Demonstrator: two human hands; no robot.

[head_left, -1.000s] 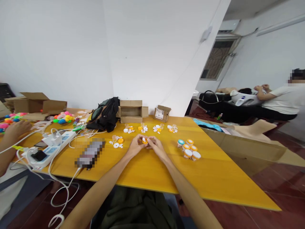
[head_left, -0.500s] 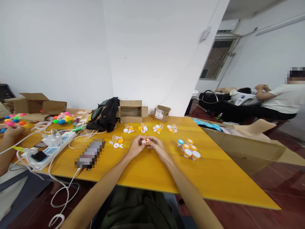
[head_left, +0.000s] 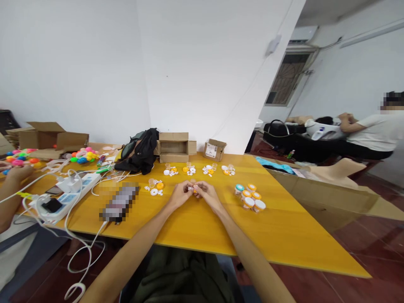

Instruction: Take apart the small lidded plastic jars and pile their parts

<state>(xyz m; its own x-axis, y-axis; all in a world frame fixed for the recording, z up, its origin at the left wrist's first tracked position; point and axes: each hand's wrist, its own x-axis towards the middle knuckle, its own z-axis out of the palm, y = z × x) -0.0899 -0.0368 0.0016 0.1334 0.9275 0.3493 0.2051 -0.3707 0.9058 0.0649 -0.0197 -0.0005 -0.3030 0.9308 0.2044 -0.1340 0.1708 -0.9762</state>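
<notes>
My left hand (head_left: pixel 180 194) and my right hand (head_left: pixel 205 192) meet over the middle of the yellow table (head_left: pixel 202 227), fingers pinched together around a small orange and white part (head_left: pixel 192 190). Most of that part is hidden by my fingertips. Just left of my left hand lies a small pile of orange and white pieces (head_left: pixel 155 188). To the right of my right hand stands a cluster of small capped jars (head_left: pixel 251 197) with orange, white and teal lids. Several more little piles of parts (head_left: pixel 189 170) lie in a row further back.
Open cardboard boxes (head_left: pixel 174 147) and a black bag (head_left: pixel 142 151) stand at the table's back. A power strip with cables (head_left: pixel 67 187) and a blurred flat object (head_left: pixel 119 203) lie at left. Another person's hand (head_left: pixel 17 173) holds colourful balls at far left. A person sits at far right.
My hands stay together; the small part has turned and sunk deeper between my fingertips. The other person's hand at far left has shifted with the colourful balls.
</notes>
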